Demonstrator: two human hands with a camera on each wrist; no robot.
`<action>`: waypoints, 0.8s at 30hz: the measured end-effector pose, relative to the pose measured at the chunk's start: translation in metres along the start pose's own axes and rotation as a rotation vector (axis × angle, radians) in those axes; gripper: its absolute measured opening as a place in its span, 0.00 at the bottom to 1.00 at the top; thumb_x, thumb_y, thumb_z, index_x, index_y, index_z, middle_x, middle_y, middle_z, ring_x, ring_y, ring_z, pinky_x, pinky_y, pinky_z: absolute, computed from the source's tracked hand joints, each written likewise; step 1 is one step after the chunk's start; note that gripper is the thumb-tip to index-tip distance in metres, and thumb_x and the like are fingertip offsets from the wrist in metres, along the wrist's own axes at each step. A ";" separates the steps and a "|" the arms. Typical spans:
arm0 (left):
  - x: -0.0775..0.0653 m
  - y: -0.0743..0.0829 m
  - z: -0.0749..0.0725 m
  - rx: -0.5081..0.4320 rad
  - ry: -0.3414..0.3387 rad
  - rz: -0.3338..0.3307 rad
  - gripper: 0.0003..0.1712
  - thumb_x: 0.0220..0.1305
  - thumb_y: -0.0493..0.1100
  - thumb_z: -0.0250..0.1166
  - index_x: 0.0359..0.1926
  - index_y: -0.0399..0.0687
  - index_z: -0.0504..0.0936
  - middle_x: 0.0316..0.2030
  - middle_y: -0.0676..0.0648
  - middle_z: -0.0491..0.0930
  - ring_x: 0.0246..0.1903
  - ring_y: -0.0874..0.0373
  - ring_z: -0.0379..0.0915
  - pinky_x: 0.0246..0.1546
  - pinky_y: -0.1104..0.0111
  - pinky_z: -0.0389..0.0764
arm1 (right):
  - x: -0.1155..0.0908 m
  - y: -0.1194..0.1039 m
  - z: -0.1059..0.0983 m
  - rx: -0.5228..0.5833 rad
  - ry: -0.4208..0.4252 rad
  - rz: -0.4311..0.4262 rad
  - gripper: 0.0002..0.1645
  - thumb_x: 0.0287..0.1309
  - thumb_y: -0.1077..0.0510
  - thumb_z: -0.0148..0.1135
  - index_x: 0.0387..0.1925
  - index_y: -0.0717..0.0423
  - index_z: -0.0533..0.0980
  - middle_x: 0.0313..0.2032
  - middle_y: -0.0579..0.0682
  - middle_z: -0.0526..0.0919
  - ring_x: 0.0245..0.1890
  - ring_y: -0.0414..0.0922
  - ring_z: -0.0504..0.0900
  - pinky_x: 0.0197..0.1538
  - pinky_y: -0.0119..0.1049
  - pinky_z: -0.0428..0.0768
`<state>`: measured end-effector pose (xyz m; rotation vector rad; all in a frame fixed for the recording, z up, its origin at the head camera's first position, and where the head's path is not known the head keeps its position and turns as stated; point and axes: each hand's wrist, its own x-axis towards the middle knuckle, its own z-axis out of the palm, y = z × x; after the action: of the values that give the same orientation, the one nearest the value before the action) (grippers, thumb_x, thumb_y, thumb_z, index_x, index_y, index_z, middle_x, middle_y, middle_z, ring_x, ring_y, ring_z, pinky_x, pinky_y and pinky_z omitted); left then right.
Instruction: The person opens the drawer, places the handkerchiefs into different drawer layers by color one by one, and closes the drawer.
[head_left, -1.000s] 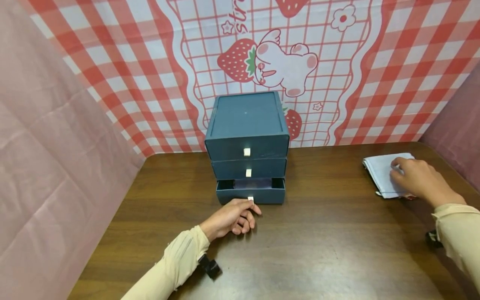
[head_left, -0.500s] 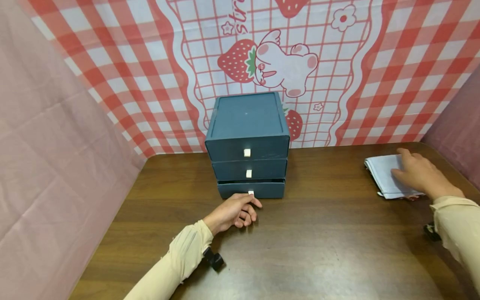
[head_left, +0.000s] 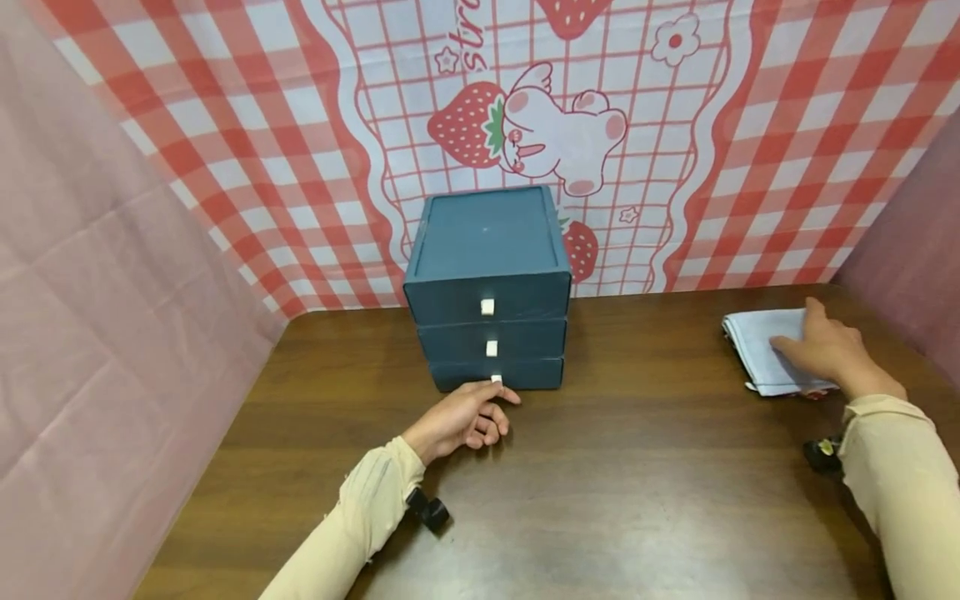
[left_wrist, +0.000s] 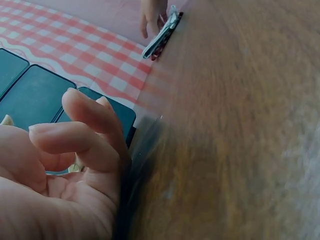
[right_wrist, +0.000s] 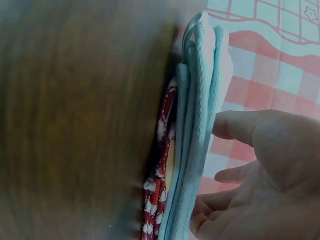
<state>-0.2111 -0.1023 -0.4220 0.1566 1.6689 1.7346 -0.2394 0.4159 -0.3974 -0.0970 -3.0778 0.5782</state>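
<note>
Closing the bottom drawer (head_left: 532, 375) seems the step in hand, and nearly done: it sits flush below the middle drawer (head_left: 453, 343). The left grip (head_left: 465, 417) has loosely bent fingers at the white knob (head_left: 497, 379); whether it pinches, I cannot tell. The right grip (head_left: 832, 350) spreads loose over the folded cloth (head_left: 753, 342) on the bench (head_left: 637, 483). Next likely calls for leaving the knob without tugging.

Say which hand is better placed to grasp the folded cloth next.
The right hand, I'd judge: it is at the folded cloth, while the left hand is away at the bottom drawer.
</note>
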 end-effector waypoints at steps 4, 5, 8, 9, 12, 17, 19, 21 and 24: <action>0.000 0.001 0.000 0.021 -0.035 -0.002 0.23 0.79 0.50 0.46 0.65 0.41 0.68 0.23 0.48 0.77 0.16 0.62 0.70 0.12 0.76 0.64 | -0.001 0.006 0.000 0.007 -0.003 -0.004 0.51 0.68 0.49 0.53 0.65 0.87 0.40 0.54 0.91 0.57 0.48 0.86 0.60 0.52 0.74 0.60; 0.000 0.001 0.001 0.028 -0.036 -0.006 0.24 0.79 0.50 0.47 0.66 0.42 0.67 0.23 0.48 0.77 0.16 0.62 0.70 0.12 0.76 0.64 | -0.001 0.007 0.001 0.009 -0.002 -0.011 0.51 0.69 0.48 0.53 0.66 0.87 0.40 0.54 0.90 0.56 0.49 0.85 0.60 0.53 0.74 0.59; 0.000 0.002 0.003 0.044 -0.026 -0.018 0.25 0.78 0.49 0.49 0.66 0.39 0.65 0.22 0.48 0.77 0.15 0.64 0.68 0.11 0.78 0.61 | -0.003 0.010 0.002 0.021 0.022 -0.033 0.49 0.70 0.49 0.53 0.66 0.86 0.42 0.54 0.89 0.58 0.50 0.84 0.61 0.53 0.72 0.59; -0.001 0.003 0.003 0.047 -0.022 -0.020 0.25 0.78 0.49 0.49 0.66 0.37 0.66 0.22 0.48 0.77 0.14 0.64 0.67 0.10 0.78 0.60 | -0.004 0.011 0.002 0.023 0.033 -0.037 0.48 0.70 0.50 0.53 0.66 0.86 0.43 0.54 0.88 0.58 0.50 0.83 0.61 0.52 0.72 0.59; -0.003 0.008 0.003 0.054 -0.019 -0.021 0.26 0.77 0.49 0.49 0.62 0.30 0.68 0.20 0.49 0.76 0.12 0.66 0.65 0.09 0.79 0.58 | -0.007 0.014 0.003 0.026 0.057 -0.044 0.45 0.69 0.52 0.54 0.65 0.85 0.47 0.52 0.87 0.61 0.49 0.83 0.63 0.51 0.70 0.60; -0.010 0.017 -0.002 0.053 -0.046 0.021 0.25 0.78 0.50 0.49 0.52 0.28 0.75 0.17 0.51 0.75 0.11 0.66 0.64 0.09 0.78 0.57 | -0.007 0.018 0.006 0.028 0.072 -0.063 0.42 0.68 0.52 0.55 0.62 0.84 0.50 0.50 0.86 0.63 0.48 0.82 0.64 0.50 0.69 0.61; -0.013 0.020 -0.003 0.046 -0.055 0.049 0.24 0.79 0.49 0.48 0.50 0.30 0.76 0.18 0.51 0.75 0.11 0.66 0.64 0.09 0.78 0.56 | -0.006 0.018 0.007 0.029 0.074 -0.067 0.42 0.68 0.52 0.55 0.62 0.84 0.51 0.51 0.85 0.63 0.48 0.82 0.65 0.50 0.69 0.62; -0.016 0.024 -0.003 0.030 -0.059 0.080 0.22 0.79 0.48 0.48 0.51 0.32 0.77 0.19 0.51 0.76 0.12 0.65 0.65 0.10 0.77 0.57 | -0.004 0.017 0.007 0.033 0.076 -0.071 0.41 0.68 0.52 0.55 0.62 0.84 0.51 0.51 0.85 0.63 0.48 0.81 0.65 0.50 0.69 0.62; -0.020 0.028 -0.003 0.002 -0.064 0.127 0.22 0.78 0.48 0.50 0.55 0.32 0.74 0.21 0.50 0.76 0.13 0.64 0.66 0.11 0.76 0.59 | -0.002 0.015 0.006 0.039 0.077 -0.077 0.41 0.69 0.52 0.55 0.62 0.83 0.52 0.51 0.85 0.64 0.49 0.81 0.65 0.50 0.69 0.62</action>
<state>-0.2089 -0.1132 -0.3887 0.3222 1.6456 1.8016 -0.2366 0.4277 -0.4084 -0.0009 -2.9796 0.6151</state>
